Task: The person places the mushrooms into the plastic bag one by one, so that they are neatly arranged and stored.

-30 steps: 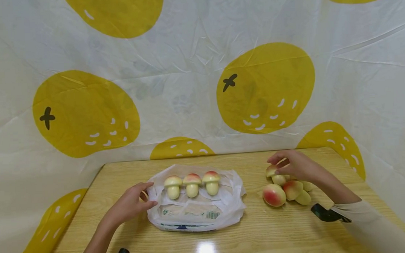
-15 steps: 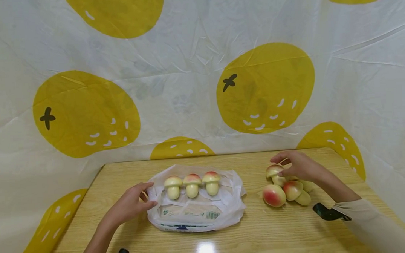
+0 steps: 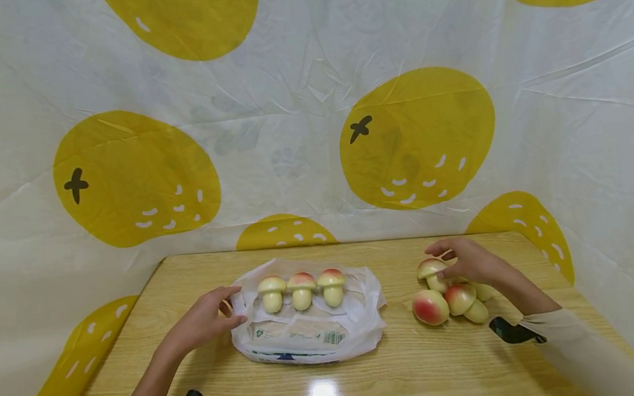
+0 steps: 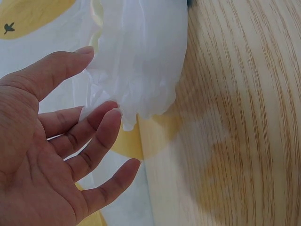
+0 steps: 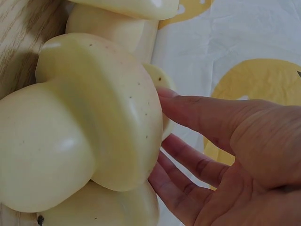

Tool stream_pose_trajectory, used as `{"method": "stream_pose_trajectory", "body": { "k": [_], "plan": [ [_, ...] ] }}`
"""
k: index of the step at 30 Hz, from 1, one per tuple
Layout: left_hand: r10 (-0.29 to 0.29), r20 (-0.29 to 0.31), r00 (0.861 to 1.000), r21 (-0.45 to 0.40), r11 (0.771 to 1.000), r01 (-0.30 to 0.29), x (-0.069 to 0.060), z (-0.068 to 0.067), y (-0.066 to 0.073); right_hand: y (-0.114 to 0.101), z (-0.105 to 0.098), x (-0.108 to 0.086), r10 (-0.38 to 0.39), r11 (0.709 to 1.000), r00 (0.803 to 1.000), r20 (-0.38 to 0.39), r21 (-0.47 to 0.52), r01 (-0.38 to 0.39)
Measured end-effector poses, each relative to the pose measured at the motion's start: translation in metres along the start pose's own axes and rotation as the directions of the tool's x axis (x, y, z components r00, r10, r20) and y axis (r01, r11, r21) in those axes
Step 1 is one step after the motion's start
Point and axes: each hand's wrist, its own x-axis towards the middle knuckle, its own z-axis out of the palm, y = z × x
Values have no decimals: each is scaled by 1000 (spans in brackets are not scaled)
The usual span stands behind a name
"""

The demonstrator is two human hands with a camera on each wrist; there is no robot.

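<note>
White, translucent plastic, loosely crumpled, is seen in the bag [image 3: 362, 332] spread just right of the left hand [image 3: 211, 313]. It is printed with a green mark [image 3: 258, 333], a barcode [image 3: 333, 338] and dark blue shapes; any lettering is too small to be read. On it, farther right of that hand, three cream, red-capped, mushroom-shaped pieces [image 3: 302, 291] are set in a row. The left forearm is angled inward, the fingers parted and loosely bent; the bag's edge is touched but not visibly gripped. Under and before the right hand [image 3: 465, 262], similar pieces are heaped. Its thumb and fingers are curved apart about the glossy brown-red-capped mushroom [image 3: 430, 270] beside it; whether this is gripped cannot be told.
</note>
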Motion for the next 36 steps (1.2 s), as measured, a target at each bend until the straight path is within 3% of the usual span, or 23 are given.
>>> {"method": "stream_pose_trajectory", "body": {
  "k": [11, 23, 36],
  "plan": [
    [6, 3, 1000, -5, 1000, -6, -3, -1, 5, -2, 7, 4, 35, 999, 999, 25, 5, -35],
    [28, -20, 999, 18, 999, -27, -1, 0, 2, -7, 10, 10, 139, 989, 989, 53, -58, -136],
    [14, -8, 1000, 9, 1000, -14, 0, 0, 1, -5, 15, 14, 139, 988, 990, 40, -77, -135]
  ]
}}
